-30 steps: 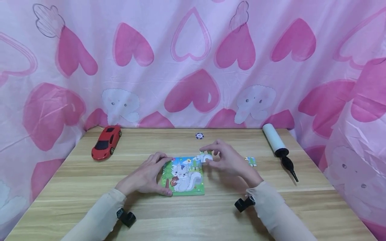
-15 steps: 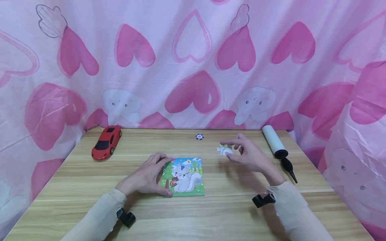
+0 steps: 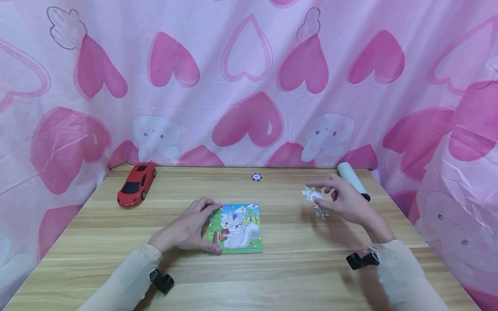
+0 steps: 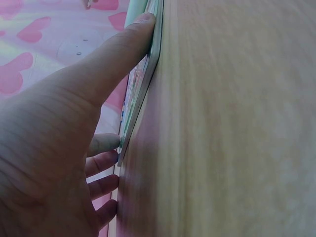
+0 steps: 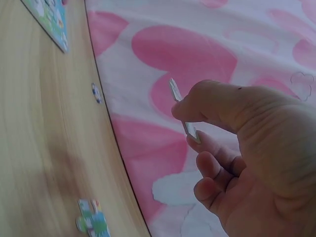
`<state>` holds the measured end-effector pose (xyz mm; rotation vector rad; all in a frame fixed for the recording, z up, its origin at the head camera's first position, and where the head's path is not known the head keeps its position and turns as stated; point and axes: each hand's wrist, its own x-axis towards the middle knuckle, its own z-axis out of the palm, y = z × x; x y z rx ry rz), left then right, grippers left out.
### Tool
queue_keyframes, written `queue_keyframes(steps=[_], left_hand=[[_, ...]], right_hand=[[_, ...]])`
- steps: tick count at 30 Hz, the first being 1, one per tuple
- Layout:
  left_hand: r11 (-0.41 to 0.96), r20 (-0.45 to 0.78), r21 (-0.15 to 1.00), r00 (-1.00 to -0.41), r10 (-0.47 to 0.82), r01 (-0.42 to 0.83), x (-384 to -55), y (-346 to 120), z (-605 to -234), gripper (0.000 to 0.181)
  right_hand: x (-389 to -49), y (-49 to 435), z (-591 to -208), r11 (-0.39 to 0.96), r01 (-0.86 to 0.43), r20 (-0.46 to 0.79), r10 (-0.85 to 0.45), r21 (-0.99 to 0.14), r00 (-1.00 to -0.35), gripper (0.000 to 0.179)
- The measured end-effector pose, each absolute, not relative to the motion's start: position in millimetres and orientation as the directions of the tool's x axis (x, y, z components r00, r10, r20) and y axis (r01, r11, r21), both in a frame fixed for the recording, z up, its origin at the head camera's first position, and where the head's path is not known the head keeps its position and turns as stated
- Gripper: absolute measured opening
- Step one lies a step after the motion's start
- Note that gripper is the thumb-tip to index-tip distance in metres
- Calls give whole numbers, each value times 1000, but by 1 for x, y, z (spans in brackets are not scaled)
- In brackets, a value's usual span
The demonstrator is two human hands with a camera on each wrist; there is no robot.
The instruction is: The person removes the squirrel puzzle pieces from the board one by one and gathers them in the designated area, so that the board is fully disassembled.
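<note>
A square jigsaw puzzle (image 3: 243,237) with a white squirrel picture lies flat on the wooden table. My left hand (image 3: 188,226) spans its left side, the thumb resting straight on the near corner and the forefinger touching the far one. Raised over the table on the right, my right hand (image 3: 348,203) pinches a puzzle piece (image 3: 312,195) between thumb and fingers. The right wrist view shows this held piece (image 5: 191,131) nearly edge-on. Below it on the table lies a loose puzzle piece (image 5: 95,219), partly behind the held one in the head view.
A poker chip (image 3: 256,177) lies near the table's back edge. At the back left stands a red toy car (image 3: 137,185). A white hand pump (image 3: 351,176) at the back right is partly covered by my right hand. Behind the table hangs a pink heart-patterned curtain (image 3: 249,56).
My right hand has moved from the puzzle's upper right corner out to the right, carrying the piece over the loose one. My left hand stays at the puzzle's left side.
</note>
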<state>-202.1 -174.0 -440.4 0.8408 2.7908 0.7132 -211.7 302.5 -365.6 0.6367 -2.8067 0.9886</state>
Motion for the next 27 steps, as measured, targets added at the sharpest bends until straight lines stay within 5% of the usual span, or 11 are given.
queue_keyframes(steps=[9,16,27], left_hand=[[736,-6,479,-837,547,478,-202,-173,-440,126],[740,-6,475,-840,543,476,-202,-172,-440,126],[736,-2,478,-837,547,479,-201,-173,-440,126]], right_hand=[[-200,325,-372,686,-443,261,-359,-578,-896,47],[-190,342,-381,693,-382,167,-359,-612,-918,48],[-180,352,-414,595,-466,201,-457,-654,-866,45]])
